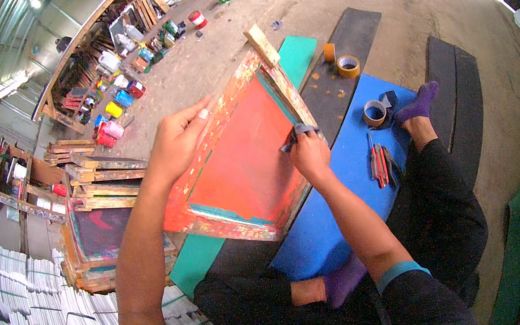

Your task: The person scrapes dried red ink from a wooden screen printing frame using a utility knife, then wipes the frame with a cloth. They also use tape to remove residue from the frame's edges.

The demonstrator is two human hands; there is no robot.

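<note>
A wooden screen-printing frame [234, 166] with a red-coated mesh and teal edging is held tilted above my lap. My left hand [176, 141] grips its left side rail, fingers over the top edge. My right hand [307, 152] pinches a strip of grey tape [296, 133] against the frame's right inner edge. I sit on the floor with legs in black trousers and purple socks [419, 102] stretched onto coloured mats.
Two tape rolls [348, 66] [374, 112] and some hand tools [379, 165] lie on the blue mat [342, 170]. A stack of wooden frames [96, 214] stands at left, stacked white sheets [32, 304] below it, paint jars [119, 96] and shelves beyond.
</note>
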